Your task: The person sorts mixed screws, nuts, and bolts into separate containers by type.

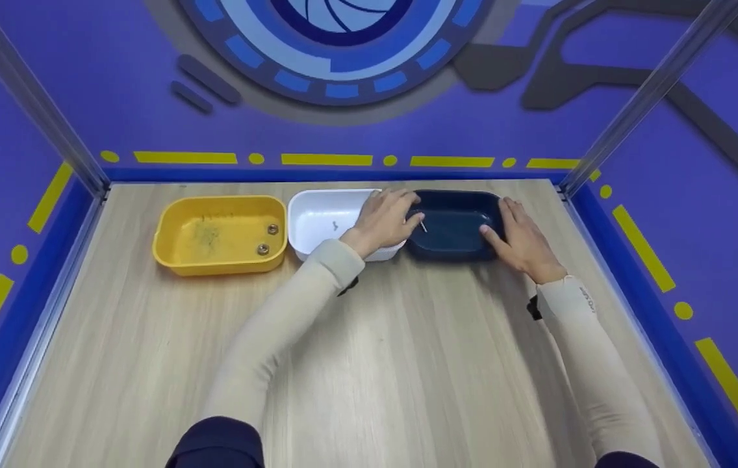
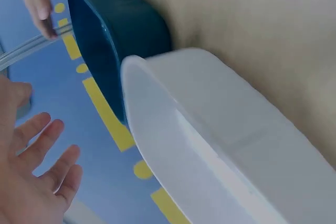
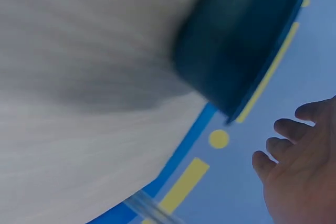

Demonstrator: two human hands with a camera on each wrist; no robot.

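My left hand (image 1: 385,218) hovers over the right end of a white bin (image 1: 307,224), its fingertips by the left rim of a dark teal bin (image 1: 457,227). In the left wrist view its fingers (image 2: 44,153) are spread, loosely bent and hold nothing. A small thin metal piece, like a screw (image 1: 425,227), shows inside the dark bin just below the left thumb. At the dark bin's right end is my right hand (image 1: 525,244), fingers extended along the outside and thumb near the rim. Whether it touches the bin, I cannot tell. Small grey pieces (image 1: 335,226) lie in the white bin.
A yellow bin (image 1: 167,250) stands left of the white one, with two round metal nuts (image 1: 267,239) inside. The three bins form a row along the back of the wooden table (image 1: 382,364). Blue-purple panels (image 1: 317,140) enclose the back and sides.
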